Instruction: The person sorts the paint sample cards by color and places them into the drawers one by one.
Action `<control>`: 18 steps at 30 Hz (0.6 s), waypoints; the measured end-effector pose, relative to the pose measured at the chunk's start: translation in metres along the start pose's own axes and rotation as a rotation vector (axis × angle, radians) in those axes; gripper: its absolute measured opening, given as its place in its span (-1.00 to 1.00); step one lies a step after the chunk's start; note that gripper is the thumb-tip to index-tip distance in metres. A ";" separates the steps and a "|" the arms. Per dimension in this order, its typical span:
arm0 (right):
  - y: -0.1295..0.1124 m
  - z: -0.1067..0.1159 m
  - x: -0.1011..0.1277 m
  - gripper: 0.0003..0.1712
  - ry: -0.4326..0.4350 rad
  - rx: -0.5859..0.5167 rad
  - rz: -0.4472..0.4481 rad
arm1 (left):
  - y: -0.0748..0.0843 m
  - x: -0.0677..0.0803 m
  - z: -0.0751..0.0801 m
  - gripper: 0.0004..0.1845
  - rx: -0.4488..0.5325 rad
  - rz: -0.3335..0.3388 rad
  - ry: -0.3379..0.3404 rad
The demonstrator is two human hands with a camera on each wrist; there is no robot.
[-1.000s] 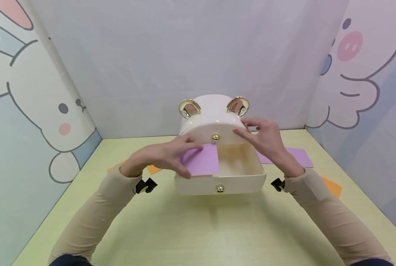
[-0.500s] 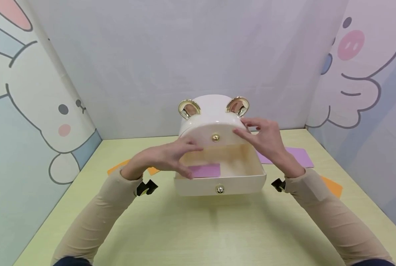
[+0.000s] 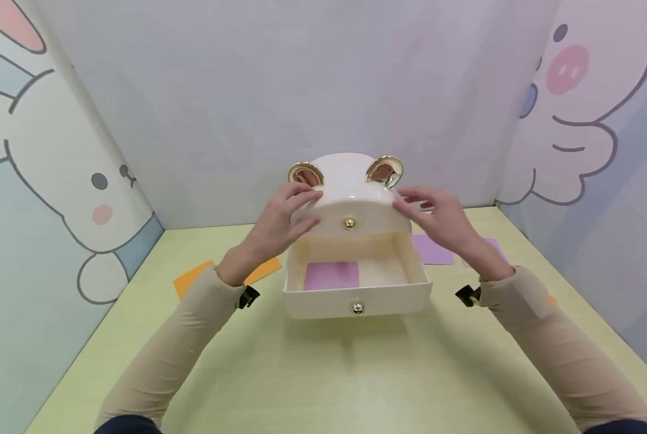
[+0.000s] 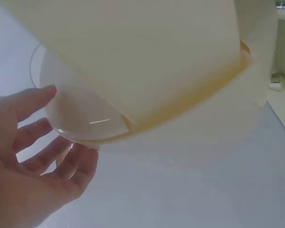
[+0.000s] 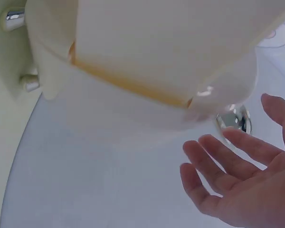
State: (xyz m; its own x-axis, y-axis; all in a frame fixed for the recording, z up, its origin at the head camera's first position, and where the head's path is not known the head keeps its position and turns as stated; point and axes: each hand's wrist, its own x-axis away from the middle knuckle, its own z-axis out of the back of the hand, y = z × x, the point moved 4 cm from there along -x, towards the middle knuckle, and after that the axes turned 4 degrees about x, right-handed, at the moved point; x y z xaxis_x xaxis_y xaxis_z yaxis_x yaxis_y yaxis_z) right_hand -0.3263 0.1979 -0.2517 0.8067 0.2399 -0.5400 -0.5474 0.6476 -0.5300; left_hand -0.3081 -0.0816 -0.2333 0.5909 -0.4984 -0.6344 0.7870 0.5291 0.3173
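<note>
A glossy white storage box (image 3: 347, 175) with gold-rimmed ears stands at the back middle of the table, its lower drawer (image 3: 394, 300) pulled out. Inside that drawer, at its left, lies a purple card (image 3: 331, 276). My left hand (image 3: 280, 220) is at the box's upper left side; in the left wrist view the fingers (image 4: 83, 161) reach its curved side, thumb in front. On the opposite side is my right hand (image 3: 437, 217), fingers relaxed; the right wrist view shows the fingers (image 5: 204, 159) slightly apart from the box. Neither hand holds anything.
Purple cards (image 3: 433, 250) lie right of the box, partly behind my right arm. Orange cards (image 3: 193, 278) lie to its left, and the corner of another orange piece shows by my right sleeve. Fabric walls (image 3: 236, 108) with cartoon animals enclose the table (image 3: 350, 386).
The purple card has dropped from my left hand flat into the drawer. My left hand has risen from the drawer's edge to the box's upper left side. The right hand has drawn slightly right.
</note>
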 end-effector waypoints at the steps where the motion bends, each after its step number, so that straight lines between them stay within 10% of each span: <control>1: 0.006 0.003 0.000 -0.52 -0.014 -0.002 -0.014 | -0.001 0.001 0.000 -0.56 0.003 -0.006 0.004; 5: 0.041 0.003 -0.005 -0.48 -0.066 0.076 -0.037 | -0.003 0.002 0.003 -0.58 0.010 -0.015 0.017; 12: 0.120 -0.031 -0.004 0.01 -0.488 0.330 -0.063 | -0.003 0.002 0.004 -0.59 0.002 0.010 0.022; 18: 0.164 -0.046 0.013 0.25 -0.691 0.310 -0.192 | -0.003 0.002 0.001 -0.59 0.017 0.012 0.023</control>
State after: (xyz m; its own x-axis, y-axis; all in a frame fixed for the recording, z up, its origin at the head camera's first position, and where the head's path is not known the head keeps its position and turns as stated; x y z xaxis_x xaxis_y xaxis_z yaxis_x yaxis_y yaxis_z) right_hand -0.4158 0.2736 -0.3754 0.8923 0.4332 0.1268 -0.3788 0.8715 -0.3115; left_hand -0.3090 -0.0845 -0.2349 0.5964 -0.4762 -0.6462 0.7827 0.5234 0.3368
